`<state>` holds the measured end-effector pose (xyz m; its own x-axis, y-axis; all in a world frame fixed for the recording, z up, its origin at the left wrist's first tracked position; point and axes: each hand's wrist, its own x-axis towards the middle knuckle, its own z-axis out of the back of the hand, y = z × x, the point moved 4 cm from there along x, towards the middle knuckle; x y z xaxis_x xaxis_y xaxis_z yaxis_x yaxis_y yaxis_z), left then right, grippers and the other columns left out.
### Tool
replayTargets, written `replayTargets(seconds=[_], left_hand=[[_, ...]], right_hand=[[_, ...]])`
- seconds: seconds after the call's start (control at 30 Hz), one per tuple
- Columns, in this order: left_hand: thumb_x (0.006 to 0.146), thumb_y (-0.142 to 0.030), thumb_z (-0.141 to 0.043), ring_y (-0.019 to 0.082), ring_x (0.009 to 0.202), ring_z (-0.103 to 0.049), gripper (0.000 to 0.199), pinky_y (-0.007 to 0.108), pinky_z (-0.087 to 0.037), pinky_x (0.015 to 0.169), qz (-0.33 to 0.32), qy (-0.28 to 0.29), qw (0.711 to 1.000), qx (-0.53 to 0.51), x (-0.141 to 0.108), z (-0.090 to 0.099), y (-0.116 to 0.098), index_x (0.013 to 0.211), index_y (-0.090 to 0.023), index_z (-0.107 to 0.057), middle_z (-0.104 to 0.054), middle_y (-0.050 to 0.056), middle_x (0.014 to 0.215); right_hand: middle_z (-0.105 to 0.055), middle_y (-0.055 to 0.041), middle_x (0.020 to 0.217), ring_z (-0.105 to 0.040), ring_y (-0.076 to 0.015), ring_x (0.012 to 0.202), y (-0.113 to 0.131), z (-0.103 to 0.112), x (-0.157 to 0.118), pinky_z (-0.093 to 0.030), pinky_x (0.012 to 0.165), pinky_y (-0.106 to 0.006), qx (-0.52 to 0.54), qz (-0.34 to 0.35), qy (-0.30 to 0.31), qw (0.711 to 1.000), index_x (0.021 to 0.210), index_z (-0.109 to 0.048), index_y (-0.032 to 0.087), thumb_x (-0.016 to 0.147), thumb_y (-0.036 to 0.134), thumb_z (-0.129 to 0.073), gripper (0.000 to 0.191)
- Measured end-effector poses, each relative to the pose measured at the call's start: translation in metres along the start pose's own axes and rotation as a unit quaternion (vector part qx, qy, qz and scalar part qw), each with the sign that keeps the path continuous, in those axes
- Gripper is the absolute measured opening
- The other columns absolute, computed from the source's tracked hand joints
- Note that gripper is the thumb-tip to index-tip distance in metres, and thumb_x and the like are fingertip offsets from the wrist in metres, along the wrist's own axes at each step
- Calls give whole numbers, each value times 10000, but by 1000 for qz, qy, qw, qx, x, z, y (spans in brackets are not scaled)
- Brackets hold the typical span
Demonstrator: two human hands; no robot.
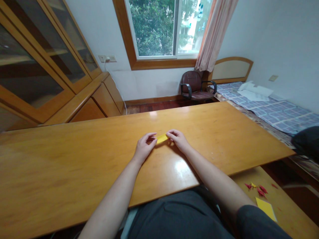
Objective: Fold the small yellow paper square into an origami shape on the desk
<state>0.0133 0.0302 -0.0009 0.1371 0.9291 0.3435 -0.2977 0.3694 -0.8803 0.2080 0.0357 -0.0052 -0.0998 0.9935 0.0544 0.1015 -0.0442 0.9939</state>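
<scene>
A small folded piece of yellow paper (162, 138) is held between my two hands, just over the wooden table (74, 159). The thumb and fingers of my left hand (146, 144) pinch its left end. At the other end, my right hand (178, 139) grips the paper the same way. The paper looks like a narrow strip, tilted slightly up to the right. My fingertips hide both of its ends.
On a lower surface at the right lie several small red and yellow folded paper pieces (260, 191) and a yellow paper sheet (266, 209). A brown armchair (195, 84) stands beyond the table, beside a bed (274, 113). Glass-door cabinets (45, 59) line the left.
</scene>
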Motion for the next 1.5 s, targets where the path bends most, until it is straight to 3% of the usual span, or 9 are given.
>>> replayTargets(seconds=[0.23,0.43,0.97,1.5], left_hand=[[812,-328,-643,172,846,-669,280,304,-541,811,13,-13,1000,-7,2,2,6,1051,-187,-676,-703,50,920],[844,-328,-598,178,837,-649,190,293,-512,787,-17,-4,999,46,4,4,-1,915,-197,-715,-708,43,897],[875,-309,-563,175,829,-625,196,284,-490,755,-69,47,993,84,3,-1,-18,943,-214,-721,-678,47,892],[862,-330,-590,172,790,-625,198,282,-493,739,-55,73,992,89,4,-4,-17,956,-217,-724,-681,41,861]], right_hand=[[-567,26,602,-505,-94,485,0,0,1,-395,462,-209,-5,15,8,1000,776,-638,162,759,444,-670,284],[-564,30,591,-497,-93,473,-1,-1,0,-387,448,-208,-15,6,7,1000,778,-641,164,751,440,-672,280],[-579,28,578,-506,-90,466,0,-2,-1,-396,420,-189,-17,-5,15,1000,786,-633,162,742,467,-677,311],[-579,31,593,-518,-87,470,-1,-6,-3,-402,454,-194,-25,-7,36,999,789,-639,156,748,456,-682,306]])
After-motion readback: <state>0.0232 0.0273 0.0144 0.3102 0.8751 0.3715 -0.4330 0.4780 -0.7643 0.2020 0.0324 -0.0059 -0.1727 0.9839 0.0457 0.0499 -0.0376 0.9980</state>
